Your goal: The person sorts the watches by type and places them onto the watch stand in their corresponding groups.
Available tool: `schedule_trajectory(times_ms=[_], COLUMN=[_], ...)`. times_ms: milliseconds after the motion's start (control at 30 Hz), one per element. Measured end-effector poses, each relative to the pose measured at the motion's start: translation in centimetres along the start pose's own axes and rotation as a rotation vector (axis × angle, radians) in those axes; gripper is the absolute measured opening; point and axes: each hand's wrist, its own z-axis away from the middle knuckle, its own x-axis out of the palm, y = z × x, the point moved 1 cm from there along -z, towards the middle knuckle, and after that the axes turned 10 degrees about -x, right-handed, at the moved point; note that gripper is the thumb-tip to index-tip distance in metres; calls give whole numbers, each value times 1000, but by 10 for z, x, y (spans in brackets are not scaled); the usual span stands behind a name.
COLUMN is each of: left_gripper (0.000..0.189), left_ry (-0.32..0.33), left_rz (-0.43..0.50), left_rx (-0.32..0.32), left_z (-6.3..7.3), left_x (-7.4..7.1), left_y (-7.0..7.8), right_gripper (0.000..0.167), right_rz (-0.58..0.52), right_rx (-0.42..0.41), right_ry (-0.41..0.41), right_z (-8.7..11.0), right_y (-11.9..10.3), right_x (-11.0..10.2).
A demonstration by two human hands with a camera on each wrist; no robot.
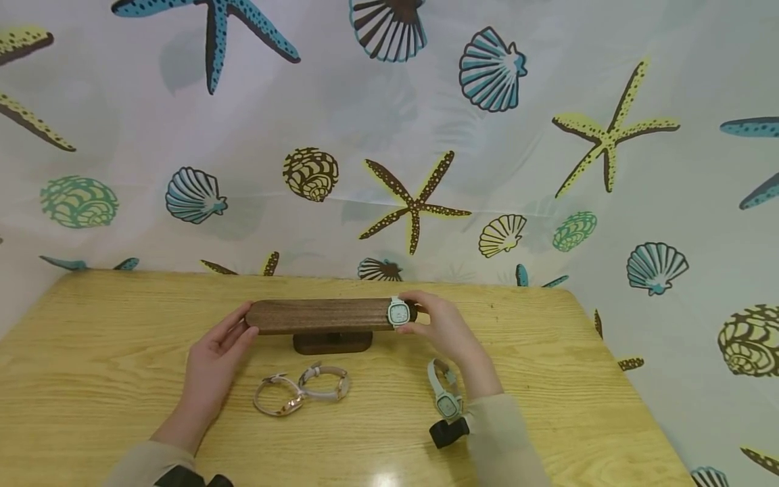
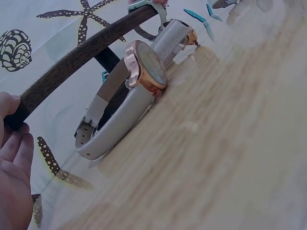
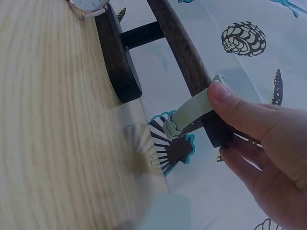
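Left hand [image 1: 209,365]: thumb and fingers pinch one end of the wooden bar [image 1: 322,316]
Right hand [image 1: 447,328]: narrow grip, holding the mint watch [image 1: 398,312] around the bar's other end
Base [image 1: 332,343]: under the bar, between both grips
Rose-gold watch [image 1: 292,405] and pale-strapped neighbour [image 1: 328,396]: on the table [image 1: 109,379], right of the left grip (perhaps touching)
Second mint watch [image 1: 447,406]: closer to the person than the right grip

At the yellow wood-grain table [image 1: 109,338], the left hand [image 1: 213,353] grips the left end of the dark-brown wooden bar stand [image 1: 322,315], the right hand [image 1: 444,327] holds a pale-green square-faced watch [image 1: 398,313] at the opposite end, and two pale-strapped watches [image 1: 343,387] and another pale-green watch [image 1: 448,406] lie in front.
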Motion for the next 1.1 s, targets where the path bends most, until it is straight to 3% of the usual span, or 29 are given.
schedule_trajectory(times_ms=[733, 1100], left_gripper=[51, 51], left_ry=[-38, -41], left_rz=[-33, -57], left_rx=[35, 35], left_z=[0, 0], left_x=[1, 1], left_y=[-2, -4], right_gripper=[57, 57], right_rz=[130, 218], right_rx=[-80, -114], right_ry=[-31, 42], right_z=[-7, -9], right_y=[-23, -34], right_x=[14, 30])
